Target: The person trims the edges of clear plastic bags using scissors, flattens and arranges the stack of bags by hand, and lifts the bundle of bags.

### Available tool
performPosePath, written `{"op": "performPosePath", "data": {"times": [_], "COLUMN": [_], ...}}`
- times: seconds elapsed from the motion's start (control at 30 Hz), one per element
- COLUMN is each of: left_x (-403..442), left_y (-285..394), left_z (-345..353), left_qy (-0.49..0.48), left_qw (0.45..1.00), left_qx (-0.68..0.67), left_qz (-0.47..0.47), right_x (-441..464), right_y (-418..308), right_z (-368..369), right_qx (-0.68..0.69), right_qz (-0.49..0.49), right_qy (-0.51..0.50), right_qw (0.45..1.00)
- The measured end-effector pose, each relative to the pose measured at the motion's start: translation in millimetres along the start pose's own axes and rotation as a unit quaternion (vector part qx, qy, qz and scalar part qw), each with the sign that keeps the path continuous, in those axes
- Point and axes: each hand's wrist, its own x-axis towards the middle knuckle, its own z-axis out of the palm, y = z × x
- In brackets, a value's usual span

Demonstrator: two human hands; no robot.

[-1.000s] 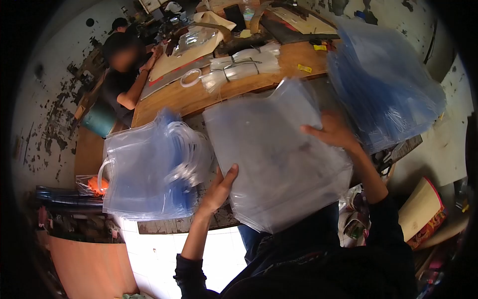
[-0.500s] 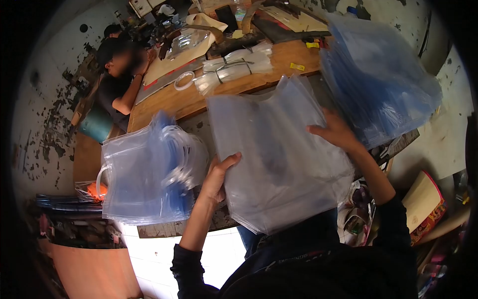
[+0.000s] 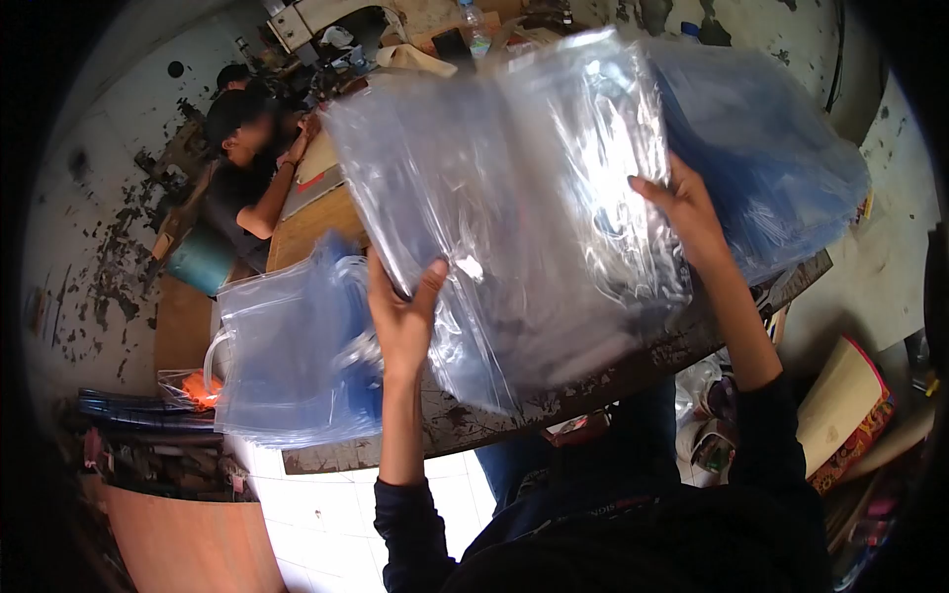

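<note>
A stack of clear plastic sheets or bags [image 3: 514, 217] is raised and tilted above the bench, its surface shiny and partly blurred. My left hand [image 3: 403, 311] grips its left edge, thumb on the near face and fingers hidden behind. At the right edge my right hand [image 3: 684, 212] holds the same stack, thumb in front. Left of it lies a pile of clear bags with white handles [image 3: 287, 346]. A bluish pile of plastic sheets [image 3: 771, 168] stands behind and right of my right hand.
A co-worker in dark clothes [image 3: 242, 178] sits at the far left of the wooden table [image 3: 341, 212]. The dark bench edge [image 3: 465, 425] runs below the stack. A sewing machine [image 3: 326, 20] and a bottle [image 3: 474, 30] are at the back. A rolled sheet [image 3: 840, 405] leans at right.
The stack has been lifted and tipped up in both hands, now hiding the tied bundle on the table. Both hands have risen with it, and its surface shows bright reflections.
</note>
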Motion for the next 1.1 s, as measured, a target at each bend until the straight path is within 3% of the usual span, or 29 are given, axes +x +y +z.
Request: {"op": "performPosePath", "data": {"times": [0.07,0.2,0.27,0.37,0.43,0.5,0.57,0.67,0.7,0.73,0.8,0.83,0.9,0.97,1.03,1.1], "left_x": [11.0,14.0,10.9,1.5,-1.4,1.0,-4.5,-7.8,-3.0,4.0,-1.6,-3.4,-5.6,-4.7,-5.2,-14.9], "left_y": [8.6,2.1,-3.7,-7.3,-0.3,4.2,-6.5,-23.3,-22.3,-16.5,2.2,13.2,27.3,28.1,34.9,43.5], "left_z": [1.7,-11.4,-20.1,-20.8,-32.4,-51.5,-58.7,-46.5,-42.2,-42.9,-35.2,-30.9,-26.3,-22.3,-13.7,-14.9], "left_qy": [0.032,0.021,-0.01,-0.03,-0.049,-0.095,-0.145,-0.088,-0.074,-0.143,-0.104,-0.105,-0.059,-0.064,0.072,0.069], "left_qw": [0.993,0.998,0.995,0.998,0.998,0.985,0.978,0.993,0.989,0.976,0.967,0.967,0.994,0.99,0.965,0.959], "left_qx": [0.041,0.024,-0.1,-0.045,-0.041,-0.124,-0.064,-0.048,-0.036,-0.139,-0.232,-0.233,-0.092,-0.106,-0.252,-0.276], "left_qz": [0.102,0.05,0.009,0.036,0.017,-0.071,-0.139,0.055,0.122,0.089,-0.006,-0.004,0.031,0.062,0.028,0.019], "right_x": [9.6,10.3,6.9,-5.3,-7.1,-10.2,-18.6,-23.4,-17.0,-17.2,-24.0,-25.5,-24.0,-17.8,-2.7,20.1], "right_y": [-7.9,-1.3,8.5,10.5,14.4,19.7,14.9,16.3,16.7,16.6,3.6,-5.0,-20.4,-37.8,-65.2,-106.0], "right_z": [-0.1,-13.0,-15.8,-10.2,-19.4,-39.2,-37.1,-40.5,-45.4,-47.5,-36.0,-27.7,-15.4,-9.6,-6.4,-0.7], "right_qx": [0.037,0.119,0.114,0.064,0.02,0.121,0.17,0.093,0.117,0.127,0.081,0.053,0.021,0.017,-0.094,-0.146], "right_qz": [-0.049,-0.029,-0.069,-0.119,-0.142,-0.117,-0.104,-0.058,-0.074,-0.083,-0.075,-0.069,-0.096,-0.127,-0.198,-0.208], "right_qy": [0.011,-0.001,0.006,0.015,0.012,-0.034,-0.032,0.001,-0.031,-0.046,-0.024,-0.003,0.044,0.072,0.093,0.023], "right_qw": [0.998,0.993,0.991,0.991,0.99,0.985,0.979,0.994,0.99,0.987,0.994,0.996,0.994,0.989,0.971,0.967]}}
